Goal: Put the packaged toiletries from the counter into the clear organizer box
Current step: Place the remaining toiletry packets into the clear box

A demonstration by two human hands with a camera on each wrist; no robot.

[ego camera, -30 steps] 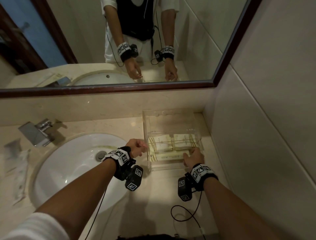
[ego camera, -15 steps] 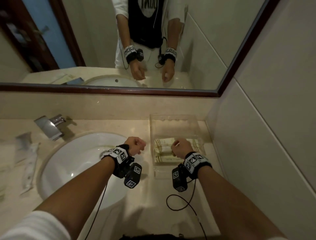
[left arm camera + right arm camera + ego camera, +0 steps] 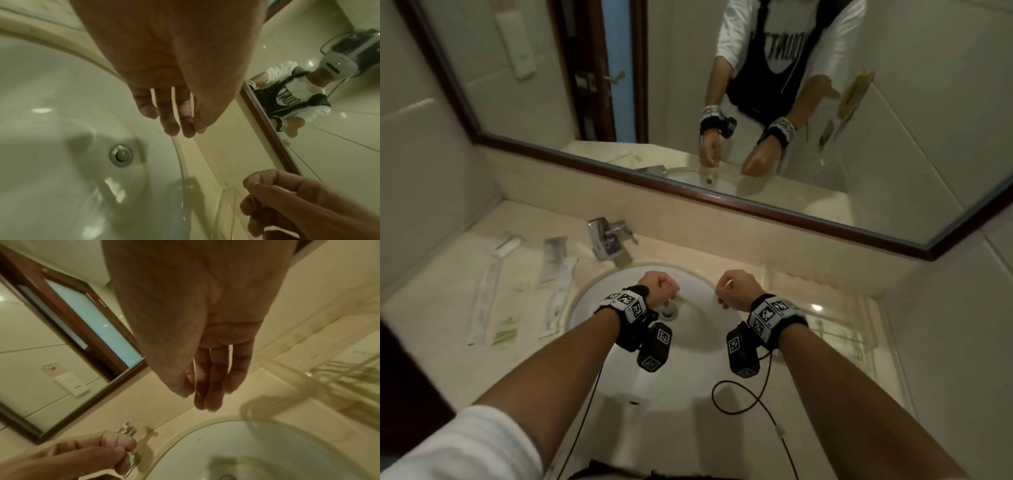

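Note:
Several packaged toiletries lie on the counter left of the sink: a white packet, a clear sachet, two long wrapped sticks and a small yellowish packet. The clear organizer box stands at the right of the sink, its corner blurred in the right wrist view; pale packets show faintly inside. My left hand and right hand hover side by side over the basin, fingers loosely curled, both holding nothing. The right hand's fingers hang relaxed.
A white oval sink with a metal drain fills the middle of the beige counter. A chrome faucet stands behind it. A framed mirror runs along the back; a tiled wall closes the right side.
My right hand has come out of the organizer box and moved left over the sink. The left hand moved left with it. The view swung left, showing the packets on the counter.

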